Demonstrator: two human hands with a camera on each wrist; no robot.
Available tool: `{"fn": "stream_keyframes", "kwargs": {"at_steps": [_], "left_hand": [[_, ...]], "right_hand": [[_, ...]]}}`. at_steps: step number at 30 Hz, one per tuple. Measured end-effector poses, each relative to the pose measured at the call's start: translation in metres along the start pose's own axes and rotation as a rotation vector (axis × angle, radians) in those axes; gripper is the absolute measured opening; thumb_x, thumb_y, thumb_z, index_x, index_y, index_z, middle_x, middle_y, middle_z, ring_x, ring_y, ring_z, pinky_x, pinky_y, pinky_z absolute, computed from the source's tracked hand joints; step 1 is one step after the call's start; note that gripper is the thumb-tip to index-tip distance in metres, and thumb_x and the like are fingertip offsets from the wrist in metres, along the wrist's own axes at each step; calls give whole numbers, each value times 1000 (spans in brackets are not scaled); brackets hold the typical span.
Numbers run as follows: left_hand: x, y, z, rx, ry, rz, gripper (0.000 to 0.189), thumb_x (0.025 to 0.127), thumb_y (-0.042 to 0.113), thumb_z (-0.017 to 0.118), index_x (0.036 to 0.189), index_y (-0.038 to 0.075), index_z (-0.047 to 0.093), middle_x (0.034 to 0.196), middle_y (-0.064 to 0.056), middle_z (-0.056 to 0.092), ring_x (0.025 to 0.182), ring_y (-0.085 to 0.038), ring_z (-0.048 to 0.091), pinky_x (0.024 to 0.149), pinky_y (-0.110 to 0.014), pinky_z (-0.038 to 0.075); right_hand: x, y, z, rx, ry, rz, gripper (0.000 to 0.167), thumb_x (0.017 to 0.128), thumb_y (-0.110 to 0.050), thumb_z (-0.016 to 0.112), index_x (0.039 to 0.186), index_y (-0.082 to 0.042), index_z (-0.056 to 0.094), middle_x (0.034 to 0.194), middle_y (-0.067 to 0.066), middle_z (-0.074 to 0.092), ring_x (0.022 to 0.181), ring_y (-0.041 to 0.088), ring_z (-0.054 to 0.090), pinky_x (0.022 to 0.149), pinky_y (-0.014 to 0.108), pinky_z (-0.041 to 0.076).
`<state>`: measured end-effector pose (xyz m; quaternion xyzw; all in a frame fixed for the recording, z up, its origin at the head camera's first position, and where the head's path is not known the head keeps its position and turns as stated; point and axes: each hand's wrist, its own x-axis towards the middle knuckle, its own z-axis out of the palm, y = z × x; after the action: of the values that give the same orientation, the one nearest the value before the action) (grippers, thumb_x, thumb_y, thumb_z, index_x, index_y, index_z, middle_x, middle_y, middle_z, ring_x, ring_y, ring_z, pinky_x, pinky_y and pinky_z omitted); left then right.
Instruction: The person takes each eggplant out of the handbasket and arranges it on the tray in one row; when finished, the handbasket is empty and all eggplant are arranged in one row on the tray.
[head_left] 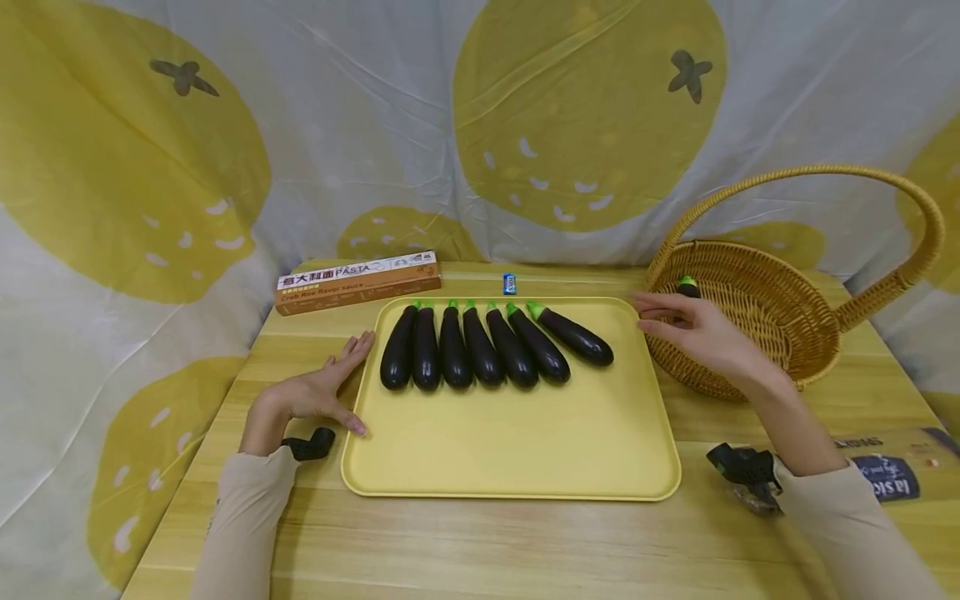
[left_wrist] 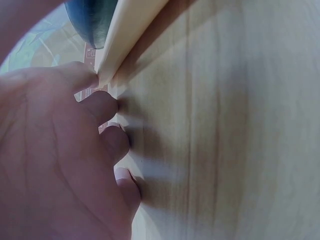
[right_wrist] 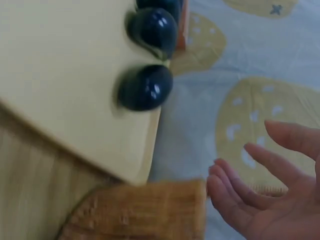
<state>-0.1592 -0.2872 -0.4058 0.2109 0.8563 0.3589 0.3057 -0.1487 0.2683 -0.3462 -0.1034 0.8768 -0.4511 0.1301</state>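
Several dark eggplants lie in a row along the far side of a yellow tray. The rightmost eggplant is tilted and set apart from the others. My left hand rests at the tray's left rim, thumb and fingers spread. In the left wrist view, fingers of that hand come down beside the tray's edge. My right hand is over the near left rim of a wicker basket, fingers extended and holding nothing. Inside the basket, one eggplant shows its green top; the hand partly hides it.
A pasta box lies behind the tray on the left. A small blue packet sits beyond the tray's far edge. The basket's tall handle arches over it. A printed package lies under the right forearm. A patterned curtain hangs behind.
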Motion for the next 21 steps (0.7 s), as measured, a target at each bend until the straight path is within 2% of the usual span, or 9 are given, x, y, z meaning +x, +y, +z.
{"fn": "stream_keyframes", "kwargs": {"at_steps": [2,5,7,10,13,15,17,21], "left_hand": [[0,-1,0,11,5,0,147,71,29,96,164,6,-15,169,-23,-27,155,-46,-28,119,-75,-15],[-1,-2,0,20,13,-3,147,71,30,96,164,5,-15,169,-24,-26,155,-46,-27,119,-75,-15],[-1,-2,0,23,15,-3,148,70,30,96,164,5,-15,169,-24,-26,155,-47,-27,119,-75,-15],[-1,-3,0,30,16,-6,147,70,30,96,164,5,-14,169,-24,-26,155,-46,-27,119,-74,-14],[0,-3,0,30,14,-4,147,71,31,96,164,6,-15,169,-22,-26,155,-45,-27,120,-74,-14],[0,-4,0,23,11,0,147,72,31,96,164,6,-15,169,-22,-27,155,-45,-28,119,-74,-15],[0,-4,0,20,10,1,147,72,32,96,164,6,-16,169,-22,-27,155,-45,-28,119,-74,-15],[0,-4,0,21,10,-3,147,71,32,96,164,6,-15,170,-21,-27,155,-45,-28,120,-73,-15]], "right_hand": [[-6,7,-11,9,59,18,56,106,-34,59,157,-12,47,151,6,58,120,1,61,91,10,50],[-11,23,-25,17,135,61,59,106,-38,59,157,-12,46,140,-9,62,109,-13,58,87,8,47],[-13,34,-31,0,171,106,63,105,-43,59,159,-15,43,137,-11,60,105,-16,53,89,14,46],[-13,48,-37,1,191,164,67,105,-46,56,163,-18,36,150,8,52,106,-15,47,101,33,48],[-11,59,-39,13,182,213,73,106,-48,54,166,-18,26,158,25,39,119,4,51,108,56,44],[-9,64,-39,24,165,244,77,106,-48,53,167,-15,19,159,30,36,131,25,50,111,65,38],[-7,68,-39,28,138,279,79,107,-47,51,168,-15,12,158,34,34,139,44,42,111,66,38],[1,71,-40,36,72,337,81,109,-47,46,167,-14,1,160,40,28,140,56,40,114,68,36]]}}
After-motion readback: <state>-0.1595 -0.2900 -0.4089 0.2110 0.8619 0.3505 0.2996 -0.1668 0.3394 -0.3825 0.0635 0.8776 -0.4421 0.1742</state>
